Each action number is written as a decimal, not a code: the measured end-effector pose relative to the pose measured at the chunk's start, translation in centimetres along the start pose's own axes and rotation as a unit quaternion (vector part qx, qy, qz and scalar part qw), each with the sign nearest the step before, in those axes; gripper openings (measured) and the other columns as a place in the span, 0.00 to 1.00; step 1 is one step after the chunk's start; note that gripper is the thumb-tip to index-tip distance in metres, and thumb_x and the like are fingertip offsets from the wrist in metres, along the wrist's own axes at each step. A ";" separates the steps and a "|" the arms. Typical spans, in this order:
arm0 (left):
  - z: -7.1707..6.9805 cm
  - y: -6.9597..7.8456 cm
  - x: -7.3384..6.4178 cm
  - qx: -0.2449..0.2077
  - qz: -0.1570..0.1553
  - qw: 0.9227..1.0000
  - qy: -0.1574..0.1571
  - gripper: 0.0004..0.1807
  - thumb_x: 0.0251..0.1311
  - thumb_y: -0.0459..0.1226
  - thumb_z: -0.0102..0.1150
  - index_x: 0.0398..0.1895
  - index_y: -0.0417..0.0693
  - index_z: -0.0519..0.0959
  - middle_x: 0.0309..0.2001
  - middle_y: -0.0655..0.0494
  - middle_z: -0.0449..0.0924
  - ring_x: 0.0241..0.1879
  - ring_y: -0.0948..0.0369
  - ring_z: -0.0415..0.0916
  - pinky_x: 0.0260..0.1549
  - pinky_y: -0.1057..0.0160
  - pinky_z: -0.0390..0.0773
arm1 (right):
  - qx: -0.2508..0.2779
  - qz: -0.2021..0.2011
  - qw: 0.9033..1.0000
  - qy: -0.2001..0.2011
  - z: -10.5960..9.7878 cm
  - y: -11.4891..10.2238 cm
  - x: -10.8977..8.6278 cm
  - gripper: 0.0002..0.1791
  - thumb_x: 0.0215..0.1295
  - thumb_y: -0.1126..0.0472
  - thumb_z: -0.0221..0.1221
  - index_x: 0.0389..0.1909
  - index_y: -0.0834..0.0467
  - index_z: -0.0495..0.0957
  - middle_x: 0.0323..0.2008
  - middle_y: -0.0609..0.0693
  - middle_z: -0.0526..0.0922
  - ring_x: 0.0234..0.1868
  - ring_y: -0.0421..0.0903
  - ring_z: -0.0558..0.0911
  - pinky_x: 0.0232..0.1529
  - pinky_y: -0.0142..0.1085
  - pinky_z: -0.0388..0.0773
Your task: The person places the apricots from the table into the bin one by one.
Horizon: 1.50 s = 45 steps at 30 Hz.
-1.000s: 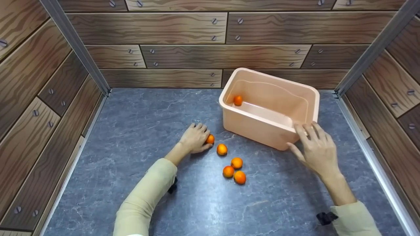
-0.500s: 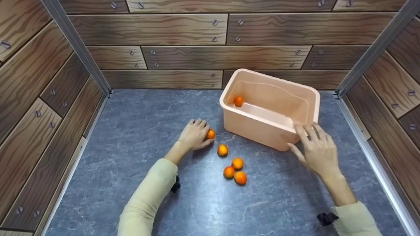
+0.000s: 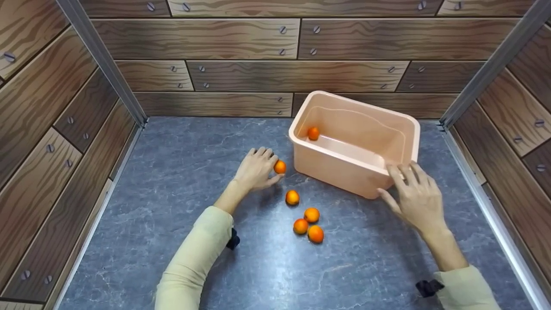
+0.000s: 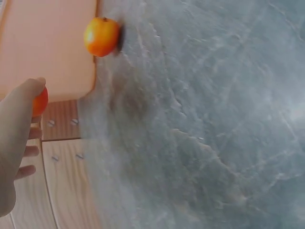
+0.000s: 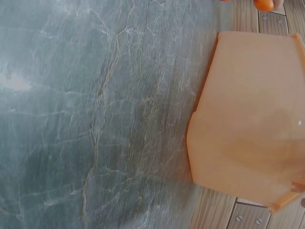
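Left hand [image 3: 254, 171] holds orange fruit [image 3: 280, 167] between thumb and fingers, just left of pink tub [image 3: 333, 173]. Right hand [image 3: 419, 200] at tub's near right corner, fingers spread wide, resting on rim. Another fruit [image 3: 313, 134] inside tub, left end. Single fruit [image 3: 292, 197] on grey surface [image 3: 193, 168], near tub; three clustered fruits [image 3: 311, 215] closer to person.

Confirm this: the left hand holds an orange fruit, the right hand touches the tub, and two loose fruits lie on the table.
Not two: the head view shows four loose fruits on the table. The left hand holds an orange fruit and the right hand touches the tub, as stated.
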<state>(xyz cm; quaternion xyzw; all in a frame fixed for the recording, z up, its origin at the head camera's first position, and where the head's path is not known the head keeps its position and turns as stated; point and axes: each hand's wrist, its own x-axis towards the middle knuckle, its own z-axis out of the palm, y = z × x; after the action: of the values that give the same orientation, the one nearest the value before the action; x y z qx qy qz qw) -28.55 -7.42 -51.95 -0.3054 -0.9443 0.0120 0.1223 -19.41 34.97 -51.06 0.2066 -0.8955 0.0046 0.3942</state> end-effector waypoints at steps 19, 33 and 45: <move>-4.3 2.1 2.7 0.018 0.038 0.996 0.085 0.32 0.70 0.64 0.56 0.60 0.48 0.81 0.57 0.51 0.84 0.54 0.51 0.79 0.56 0.50 0.80 | 0.003 0.004 1.000 0.004 0.0 -0.2 0.0 0.40 0.74 0.27 0.45 0.64 0.56 0.79 0.52 0.63 0.85 0.60 0.68 0.82 0.44 0.64 0.81; -6.6 3.1 5.3 0.015 0.052 0.993 0.106 0.31 0.70 0.65 0.54 0.55 0.49 0.81 0.53 0.52 0.83 0.53 0.52 0.78 0.53 0.52 0.78 | 0.001 0.003 1.000 0.000 0.0 -0.1 0.0 0.42 0.75 0.25 0.43 0.66 0.56 0.77 0.53 0.63 0.85 0.59 0.68 0.82 0.44 0.64 0.82; -6.6 4.1 8.2 0.023 0.048 0.994 0.097 0.33 0.71 0.67 0.49 0.57 0.51 0.81 0.54 0.53 0.82 0.57 0.52 0.77 0.53 0.53 0.77 | 0.001 0.001 1.000 0.002 0.0 -0.1 0.0 0.41 0.74 0.26 0.45 0.64 0.56 0.78 0.53 0.63 0.84 0.60 0.68 0.81 0.45 0.63 0.82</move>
<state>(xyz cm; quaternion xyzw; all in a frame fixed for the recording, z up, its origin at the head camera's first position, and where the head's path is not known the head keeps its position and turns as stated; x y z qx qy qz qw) -31.11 0.33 -44.14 -0.3469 -0.9118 0.0102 0.2195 -19.38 34.92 -51.05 0.2060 -0.8950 0.0066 0.3955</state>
